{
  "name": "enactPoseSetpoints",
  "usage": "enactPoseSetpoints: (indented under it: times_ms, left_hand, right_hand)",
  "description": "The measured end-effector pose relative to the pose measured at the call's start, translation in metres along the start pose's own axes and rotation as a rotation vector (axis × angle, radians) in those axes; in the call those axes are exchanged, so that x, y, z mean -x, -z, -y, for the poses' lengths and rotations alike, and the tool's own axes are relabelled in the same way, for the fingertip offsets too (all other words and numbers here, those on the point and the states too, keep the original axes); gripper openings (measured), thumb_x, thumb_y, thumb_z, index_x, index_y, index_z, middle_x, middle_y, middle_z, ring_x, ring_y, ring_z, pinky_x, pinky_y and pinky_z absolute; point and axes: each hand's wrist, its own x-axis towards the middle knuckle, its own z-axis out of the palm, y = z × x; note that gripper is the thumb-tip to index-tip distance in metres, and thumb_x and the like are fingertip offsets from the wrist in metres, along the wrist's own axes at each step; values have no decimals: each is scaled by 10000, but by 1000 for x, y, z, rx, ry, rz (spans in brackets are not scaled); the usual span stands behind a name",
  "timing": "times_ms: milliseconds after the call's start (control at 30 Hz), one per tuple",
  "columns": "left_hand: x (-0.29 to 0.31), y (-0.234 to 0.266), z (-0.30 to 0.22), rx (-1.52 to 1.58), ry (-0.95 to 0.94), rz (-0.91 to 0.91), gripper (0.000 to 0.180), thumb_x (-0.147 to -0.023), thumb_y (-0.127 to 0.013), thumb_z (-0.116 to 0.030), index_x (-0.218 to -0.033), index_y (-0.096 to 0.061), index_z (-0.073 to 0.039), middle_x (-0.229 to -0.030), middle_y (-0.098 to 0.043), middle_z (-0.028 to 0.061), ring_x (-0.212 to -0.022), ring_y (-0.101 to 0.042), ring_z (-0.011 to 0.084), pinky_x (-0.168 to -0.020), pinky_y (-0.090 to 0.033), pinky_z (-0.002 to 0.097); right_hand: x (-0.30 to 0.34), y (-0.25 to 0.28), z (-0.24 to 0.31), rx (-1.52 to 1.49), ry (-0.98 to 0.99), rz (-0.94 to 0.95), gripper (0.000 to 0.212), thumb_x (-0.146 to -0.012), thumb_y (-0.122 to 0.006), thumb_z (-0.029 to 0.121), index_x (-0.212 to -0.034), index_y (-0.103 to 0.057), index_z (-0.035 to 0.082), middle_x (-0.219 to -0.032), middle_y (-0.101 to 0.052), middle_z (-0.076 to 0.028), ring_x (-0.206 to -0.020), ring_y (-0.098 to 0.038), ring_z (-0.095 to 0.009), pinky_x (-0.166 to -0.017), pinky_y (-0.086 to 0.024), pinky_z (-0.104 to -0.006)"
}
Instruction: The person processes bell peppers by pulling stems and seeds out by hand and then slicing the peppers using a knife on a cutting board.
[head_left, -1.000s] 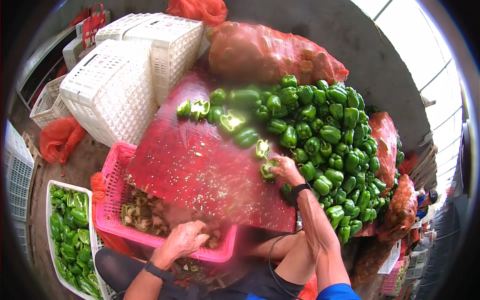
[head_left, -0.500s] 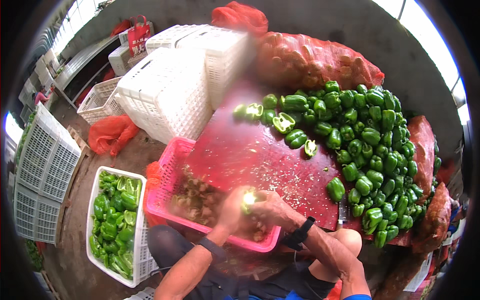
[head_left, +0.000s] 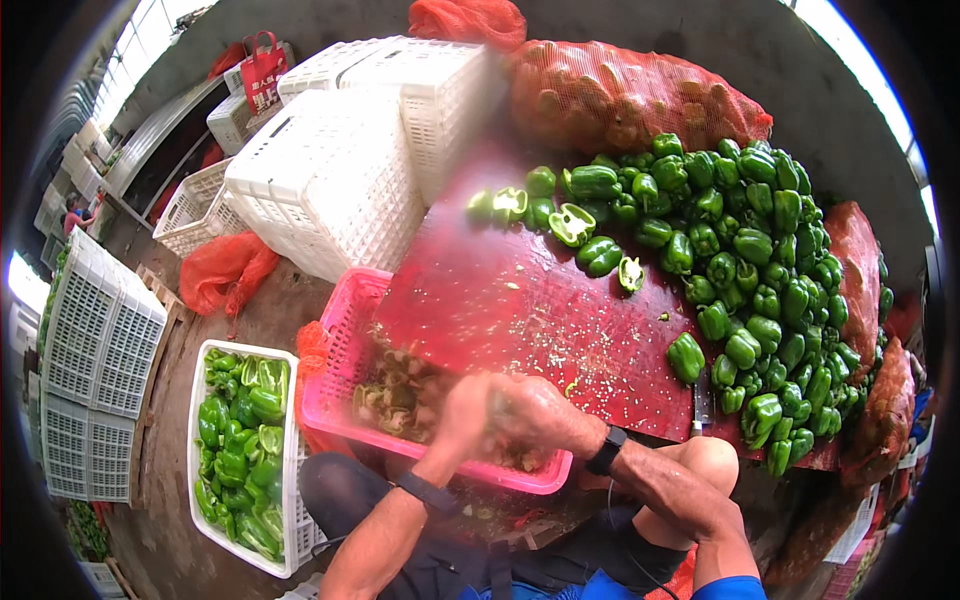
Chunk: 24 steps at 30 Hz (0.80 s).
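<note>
My left hand (head_left: 466, 415) and my right hand (head_left: 543, 412) meet over a pink basket (head_left: 318, 390) of pepper cores and scraps. Both are closed around a green pepper (head_left: 497, 402), mostly hidden by the fingers and smeared by motion. Just beyond them lies a red board (head_left: 450, 290) sprinkled with seeds. At its far side sit a cut pepper half (head_left: 572, 225) and other cut pieces among whole ones. A knife (head_left: 702, 400) lies at the near right edge, by a single whole pepper (head_left: 686, 357).
A big heap of whole green peppers (head_left: 755, 250) covers the right side. On the left stands a white crate (head_left: 292, 490) of cut peppers. Stacked white crates (head_left: 320, 180) rise behind the basket. A full red mesh sack (head_left: 640, 95) lies at the back. A distant person (head_left: 76, 215) is at far left.
The pale inner side of the pepper showed between my hands before; now my fingers cover it. My right hand has shifted slightly left over it. The whole view has shifted a little.
</note>
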Motion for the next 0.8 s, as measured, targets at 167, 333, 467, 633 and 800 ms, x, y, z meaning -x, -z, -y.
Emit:
enactPoseSetpoints:
  times_ms: [167,333,467,633,800]
  left_hand:
    - [-1,9,7,-373,-428,-14,400,-1036,-399,-278,-980,-662,18,-968,-674,193,-882,-626,297,-835,-471,427]
    - [-9,15,9,-273,-126,132,353,-1024,-408,-247,-997,-639,18,-1001,-661,228,-952,-626,375,-864,-486,440]
    - [-11,15,9,-164,-193,129,281,-950,-482,-236,-1003,-608,9,-986,-639,227,-958,-601,413,-862,-482,477]
    - [-9,16,0,-455,-422,141,243,-915,-564,-247,-949,-568,-7,-958,-618,234,-909,-574,429,-833,-471,497]
    - [-6,17,-16,-547,-396,213,471,-1049,-425,-368,-1086,-594,70,-1014,-639,195,-948,-592,283,-864,-453,405]
  right_hand:
    - [0,6,12,206,142,103,248,-816,-688,149,-998,-582,18,-892,-623,-194,-830,-623,-401,-702,-515,-458]
    - [5,3,4,84,1,30,283,-803,-706,176,-1012,-589,25,-904,-621,-203,-825,-618,-418,-709,-518,-456]
    - [5,7,-1,119,110,-11,259,-809,-711,173,-995,-599,31,-872,-625,-195,-770,-619,-385,-674,-522,-419]
    - [6,1,-5,89,199,-211,196,-922,-559,174,-864,-666,20,-654,-673,-127,-600,-687,-258,-594,-560,-388]
    - [3,-6,-4,-86,88,-203,192,-908,-602,207,-914,-677,30,-712,-681,-175,-629,-695,-289,-608,-561,-408]
